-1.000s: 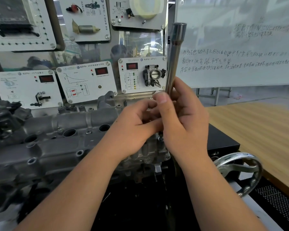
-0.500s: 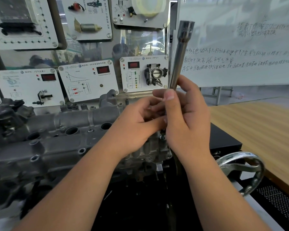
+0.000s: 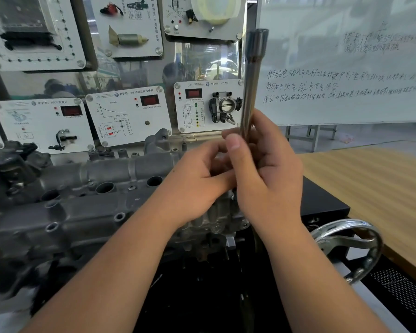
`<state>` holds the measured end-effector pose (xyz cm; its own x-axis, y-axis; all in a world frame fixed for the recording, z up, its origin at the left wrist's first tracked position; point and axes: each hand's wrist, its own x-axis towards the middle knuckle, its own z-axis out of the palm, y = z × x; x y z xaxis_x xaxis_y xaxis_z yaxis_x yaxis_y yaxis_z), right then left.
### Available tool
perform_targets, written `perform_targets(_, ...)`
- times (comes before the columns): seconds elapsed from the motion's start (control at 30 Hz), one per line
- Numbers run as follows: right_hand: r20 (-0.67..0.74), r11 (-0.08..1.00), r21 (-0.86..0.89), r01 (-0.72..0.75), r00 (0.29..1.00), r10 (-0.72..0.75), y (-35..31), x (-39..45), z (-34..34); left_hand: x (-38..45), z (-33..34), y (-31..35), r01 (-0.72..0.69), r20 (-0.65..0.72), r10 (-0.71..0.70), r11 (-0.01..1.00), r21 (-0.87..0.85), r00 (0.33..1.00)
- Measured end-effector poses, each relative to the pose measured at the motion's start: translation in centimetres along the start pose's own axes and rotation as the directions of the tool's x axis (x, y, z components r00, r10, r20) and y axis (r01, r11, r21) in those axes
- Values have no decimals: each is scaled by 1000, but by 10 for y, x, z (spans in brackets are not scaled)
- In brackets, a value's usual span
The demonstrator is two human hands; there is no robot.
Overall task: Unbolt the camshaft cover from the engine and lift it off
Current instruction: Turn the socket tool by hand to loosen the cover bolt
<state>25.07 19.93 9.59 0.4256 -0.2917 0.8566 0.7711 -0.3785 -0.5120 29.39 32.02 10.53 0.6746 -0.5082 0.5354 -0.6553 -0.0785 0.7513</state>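
Right hand (image 3: 267,179) grasps socket extension (image 3: 251,85) upright over camshaft cover (image 3: 87,203) bolt for turning; left hand (image 3: 199,181) pinches lower shaft, steadying.

Single head-worn wide-angle view, facing forward and slightly down, close over the engine (image 3: 65,212). Both forearms enter from the bottom edge. Training panels (image 3: 127,116) and whiteboard (image 3: 346,68) stand just behind; wooden tabletop (image 3: 370,183) at right. Edges bend from lens distortion.

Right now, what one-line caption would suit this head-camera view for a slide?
Both hands, right hand and left hand, grip a long socket wrench standing upright at the end of the camshaft cover.
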Motion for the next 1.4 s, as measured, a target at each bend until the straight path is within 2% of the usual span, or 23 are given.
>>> perform_targets(0.17, -31, 996, -94, -1, 1000, -2, 0, 0, -2, 1, 3, 3, 17, -30, -16, 999, 48, 999)
perform_targets(0.27, 1, 997, -72, 8, 1000, -8, -1, -2, 2, 5, 4, 6, 32, -42, -27, 993, 111, 999)
perform_targets(0.47, 25, 999, -49, 5, 1000, -4, 0, 0, 0, 3, 4, 10, 22, 23, -29, 968, 252, 999)
perform_targets(0.63, 64, 999, -28, -18, 998, 19, 0, 2, -5, 5, 3, 10, 12, 53, -29, 953, 302, 998)
perform_targets(0.77, 28, 997, -13, -81, 996, 82, 2, 4, -13, 8, 2, 9, -32, 61, 13, 945, 326, 998)
perform_targets(0.83, 15, 994, -11, -112, 994, 112, 4, 6, -17, 9, 0, 8, -21, -12, 25, 957, 290, 1000)
perform_targets(0.93, 44, 989, -42, -142, 989, 144, 8, 8, -24, 13, -4, 2, 101, -149, -76, 980, 170, 986)
perform_targets(1.0, 116, 985, -82, -152, 980, 161, 10, 10, -29, 17, -8, 0, 167, -204, -156, 985, 36, 966)
perform_targets(1.07, 249, 974, -153, -166, 948, 201, 12, 11, -34, 21, -12, -1, 200, -239, -213, 977, -76, 947)
perform_targets(1.13, 391, 953, -240, -186, 880, 270, 15, 11, -38, 24, -12, -4, 209, -249, -224, 974, -88, 942)
perform_targets(1.2, 462, 927, -343, -153, 831, 309, 16, 11, -41, 25, -10, -5, 216, -255, -229, 973, -78, 939)
perform_targets(1.4, 488, 874, -486, -24, 822, 294, 13, 14, -44, 29, -11, -11, 233, -295, -269, 961, -152, 917)
